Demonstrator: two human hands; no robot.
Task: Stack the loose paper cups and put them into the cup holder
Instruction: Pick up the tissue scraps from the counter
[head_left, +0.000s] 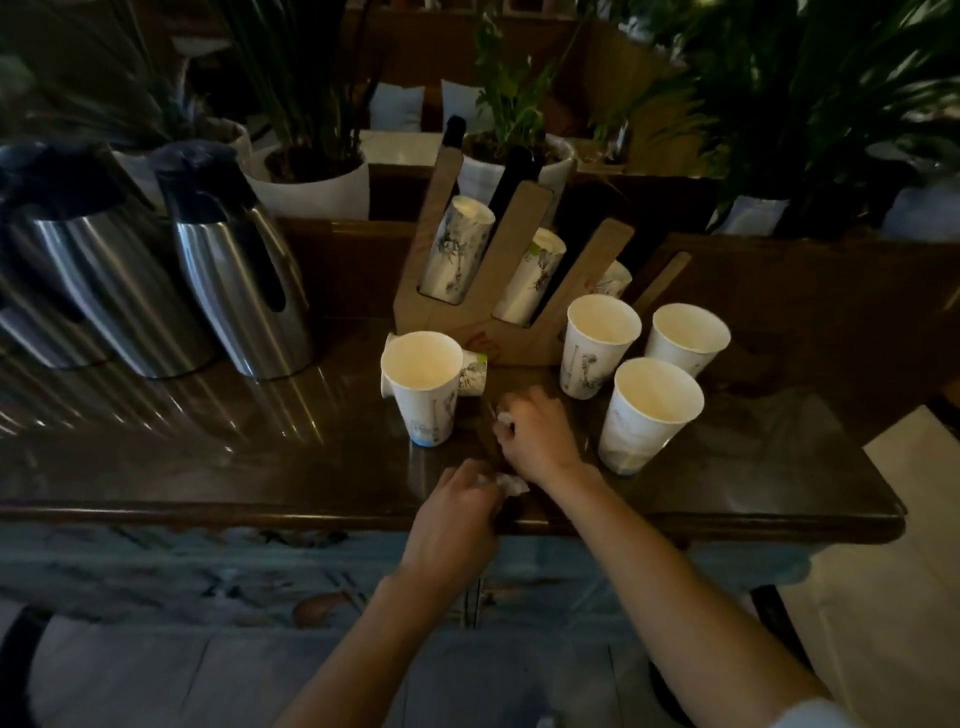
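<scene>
Several loose white paper cups stand upright on the dark wooden table (208, 457): one on the left (423, 389), with a cup lying on its side behind it (475, 371), and three on the right (597, 345) (685, 338) (647, 415). The wooden cup holder (488, 291) stands behind them with stacks of cups in its slanted slots (457, 249). My right hand (535, 428) rests on the table between the cups, pinching a small white scrap (504, 417). My left hand (457, 512) is at the front edge, closed on a small white crumpled scrap (511, 484).
Steel thermos jugs (234, 275) (78, 270) stand at the left of the table. Potted plants in white pots (317, 182) line the back. The table's front edge runs just under my left hand, with a painted cabinet front (208, 571) below.
</scene>
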